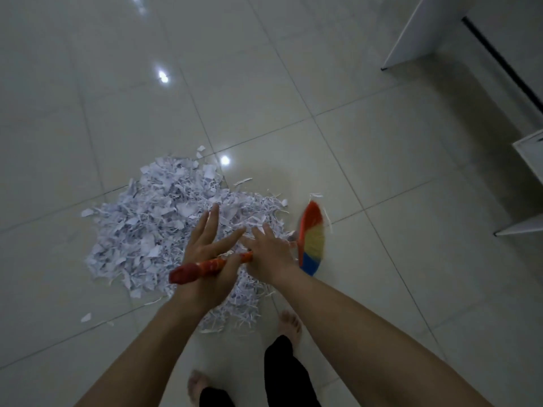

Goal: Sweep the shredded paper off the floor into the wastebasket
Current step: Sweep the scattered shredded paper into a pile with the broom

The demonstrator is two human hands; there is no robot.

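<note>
A wide pile of white shredded paper point(152, 224) lies on the pale tiled floor point(293, 83) in front of me. I hold a broom with a red handle point(211, 265) across the pile. Its red, yellow and blue bristle head point(312, 239) is blurred and sits at the pile's right edge. My left hand point(205, 251) has the handle in the crook of its thumb, fingers stretched forward. My right hand point(271, 251) lies over the handle nearer the head with its fingers spread straight. No wastebasket is in view.
My two bare feet point(289, 323) stand just behind the pile, in black trouser legs. White furniture panels point(417, 33) stand at the upper right and a white shelf edge point(529, 154) at the right. A few stray scraps point(85, 317) lie left of the pile.
</note>
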